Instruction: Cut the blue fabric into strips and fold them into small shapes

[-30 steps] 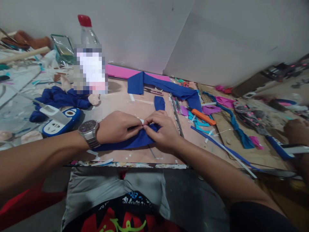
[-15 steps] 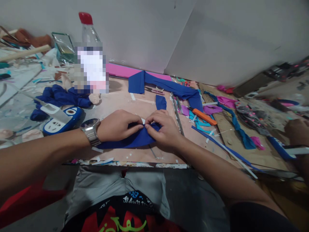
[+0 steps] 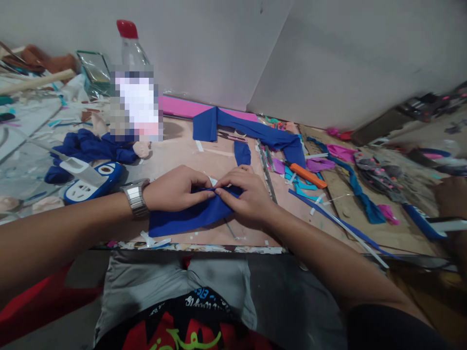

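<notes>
A strip of blue fabric lies on the table under both my hands, its upper edge pinched between them. My left hand, with a metal-banded watch at the wrist, grips that edge between thumb and curled fingers. Against its fingertips, my right hand pinches the same edge with thumb and forefinger. A small white piece shows just behind the fingertips. Beyond my right hand sits a short blue fabric piece. Folded blue fabric stretches along the back of the table.
On the left are a blue-and-white power strip, crumpled blue cloth and a red-capped bottle, partly blurred out. An orange cutter and a thin white stick lie right. Another person's hand is at the right edge.
The blue fabric's lower left part has spread toward me and shows more. My hands stay together at its upper edge, with only a slight shift.
</notes>
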`<move>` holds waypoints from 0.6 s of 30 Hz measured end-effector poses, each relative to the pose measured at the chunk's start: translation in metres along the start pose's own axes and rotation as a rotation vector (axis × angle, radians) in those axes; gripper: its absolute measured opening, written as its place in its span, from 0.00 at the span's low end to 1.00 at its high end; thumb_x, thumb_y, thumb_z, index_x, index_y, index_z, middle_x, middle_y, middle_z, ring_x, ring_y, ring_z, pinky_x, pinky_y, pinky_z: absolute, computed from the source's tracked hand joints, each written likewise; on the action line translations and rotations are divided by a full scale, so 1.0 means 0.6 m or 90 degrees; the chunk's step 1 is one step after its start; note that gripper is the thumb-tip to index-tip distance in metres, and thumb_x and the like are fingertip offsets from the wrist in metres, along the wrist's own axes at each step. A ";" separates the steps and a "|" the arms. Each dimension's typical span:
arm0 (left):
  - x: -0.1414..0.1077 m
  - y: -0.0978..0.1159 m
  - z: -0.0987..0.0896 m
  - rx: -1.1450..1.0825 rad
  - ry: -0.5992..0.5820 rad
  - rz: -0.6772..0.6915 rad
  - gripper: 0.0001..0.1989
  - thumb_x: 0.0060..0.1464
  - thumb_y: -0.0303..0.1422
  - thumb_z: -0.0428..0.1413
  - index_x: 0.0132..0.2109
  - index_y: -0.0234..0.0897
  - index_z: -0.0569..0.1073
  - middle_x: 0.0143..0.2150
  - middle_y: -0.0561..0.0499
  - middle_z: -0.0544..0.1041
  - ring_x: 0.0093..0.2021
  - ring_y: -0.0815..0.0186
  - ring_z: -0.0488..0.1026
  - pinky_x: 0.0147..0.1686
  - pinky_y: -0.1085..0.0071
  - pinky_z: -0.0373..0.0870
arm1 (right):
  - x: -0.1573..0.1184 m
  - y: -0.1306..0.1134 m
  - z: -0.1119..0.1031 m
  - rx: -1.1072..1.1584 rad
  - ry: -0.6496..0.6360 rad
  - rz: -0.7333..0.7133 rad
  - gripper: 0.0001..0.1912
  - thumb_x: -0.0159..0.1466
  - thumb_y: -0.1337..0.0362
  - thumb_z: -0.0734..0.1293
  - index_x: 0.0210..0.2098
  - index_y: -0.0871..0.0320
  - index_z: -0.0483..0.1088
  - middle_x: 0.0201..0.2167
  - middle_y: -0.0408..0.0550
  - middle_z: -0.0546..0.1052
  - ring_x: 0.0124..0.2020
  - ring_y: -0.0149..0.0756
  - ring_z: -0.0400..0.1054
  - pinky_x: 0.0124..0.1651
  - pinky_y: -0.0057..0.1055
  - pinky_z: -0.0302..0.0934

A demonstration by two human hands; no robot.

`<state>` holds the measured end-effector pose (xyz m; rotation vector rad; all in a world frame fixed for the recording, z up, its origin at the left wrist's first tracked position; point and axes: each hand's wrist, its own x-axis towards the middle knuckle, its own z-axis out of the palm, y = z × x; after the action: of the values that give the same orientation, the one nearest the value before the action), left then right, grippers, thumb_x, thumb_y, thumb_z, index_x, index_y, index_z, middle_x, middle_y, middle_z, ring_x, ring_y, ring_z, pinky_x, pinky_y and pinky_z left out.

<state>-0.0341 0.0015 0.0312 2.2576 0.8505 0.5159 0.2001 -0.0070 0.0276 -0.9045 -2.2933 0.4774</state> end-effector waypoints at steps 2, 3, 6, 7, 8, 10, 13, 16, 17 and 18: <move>0.001 0.000 -0.001 -0.015 -0.014 -0.007 0.16 0.65 0.40 0.54 0.37 0.32 0.79 0.29 0.53 0.77 0.29 0.69 0.69 0.32 0.73 0.60 | 0.001 0.001 0.001 0.001 0.010 0.001 0.03 0.67 0.66 0.71 0.36 0.54 0.78 0.33 0.43 0.83 0.38 0.38 0.76 0.54 0.44 0.55; 0.002 0.000 -0.002 -0.020 -0.020 -0.011 0.17 0.65 0.40 0.54 0.35 0.32 0.78 0.27 0.54 0.75 0.28 0.70 0.68 0.31 0.73 0.59 | 0.001 0.002 0.001 0.002 0.016 0.000 0.03 0.67 0.66 0.71 0.36 0.54 0.78 0.33 0.42 0.83 0.37 0.38 0.76 0.54 0.44 0.55; 0.003 -0.003 -0.003 -0.031 -0.040 -0.023 0.18 0.65 0.40 0.54 0.30 0.33 0.75 0.24 0.55 0.70 0.27 0.71 0.63 0.29 0.73 0.57 | 0.001 0.001 -0.001 -0.002 0.017 -0.005 0.02 0.67 0.65 0.71 0.37 0.54 0.78 0.34 0.42 0.84 0.37 0.38 0.76 0.54 0.44 0.55; 0.004 -0.004 -0.003 -0.039 -0.048 -0.028 0.18 0.65 0.40 0.54 0.30 0.33 0.75 0.24 0.56 0.70 0.27 0.71 0.63 0.29 0.73 0.57 | 0.001 0.000 -0.002 -0.005 0.012 -0.008 0.02 0.67 0.65 0.72 0.38 0.53 0.79 0.34 0.42 0.84 0.38 0.38 0.76 0.55 0.45 0.55; 0.004 -0.005 -0.004 -0.051 -0.057 -0.033 0.17 0.65 0.40 0.53 0.31 0.33 0.76 0.24 0.56 0.70 0.27 0.70 0.63 0.29 0.73 0.58 | 0.000 0.000 -0.003 -0.007 0.006 -0.010 0.02 0.67 0.64 0.72 0.39 0.53 0.79 0.35 0.43 0.84 0.38 0.39 0.77 0.55 0.45 0.55; 0.005 -0.007 -0.005 -0.082 -0.075 -0.041 0.15 0.64 0.38 0.53 0.34 0.33 0.77 0.26 0.55 0.71 0.28 0.70 0.64 0.30 0.74 0.59 | 0.000 0.000 -0.003 -0.006 -0.003 -0.013 0.03 0.68 0.63 0.71 0.40 0.51 0.80 0.36 0.43 0.85 0.40 0.39 0.77 0.56 0.46 0.56; 0.007 -0.009 -0.009 -0.152 -0.106 -0.055 0.10 0.59 0.31 0.51 0.36 0.34 0.77 0.28 0.56 0.72 0.29 0.69 0.65 0.31 0.74 0.62 | -0.002 0.002 -0.002 0.002 -0.003 -0.018 0.04 0.68 0.64 0.71 0.40 0.50 0.80 0.38 0.42 0.86 0.42 0.39 0.78 0.58 0.47 0.55; 0.009 -0.008 -0.014 -0.219 -0.116 -0.078 0.10 0.56 0.29 0.50 0.36 0.35 0.77 0.29 0.56 0.73 0.29 0.69 0.65 0.33 0.73 0.63 | -0.004 0.005 0.000 -0.008 0.007 -0.040 0.06 0.68 0.64 0.70 0.40 0.48 0.81 0.38 0.41 0.85 0.42 0.39 0.78 0.59 0.47 0.55; 0.009 -0.007 -0.015 -0.226 -0.107 -0.081 0.10 0.58 0.31 0.51 0.35 0.35 0.76 0.28 0.55 0.72 0.30 0.69 0.65 0.33 0.72 0.63 | -0.004 0.006 0.001 -0.017 0.012 -0.053 0.06 0.68 0.65 0.70 0.40 0.48 0.81 0.38 0.41 0.85 0.42 0.38 0.77 0.59 0.47 0.55; 0.010 -0.007 -0.015 -0.226 -0.096 -0.082 0.11 0.60 0.33 0.52 0.33 0.35 0.75 0.28 0.55 0.71 0.30 0.69 0.64 0.33 0.72 0.63 | -0.004 0.007 0.001 -0.026 0.017 -0.066 0.06 0.68 0.65 0.70 0.40 0.48 0.81 0.38 0.41 0.85 0.42 0.38 0.77 0.59 0.47 0.55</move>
<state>-0.0367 0.0117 0.0354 1.8785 0.7557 0.3958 0.2033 -0.0060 0.0239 -0.8012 -2.3192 0.3731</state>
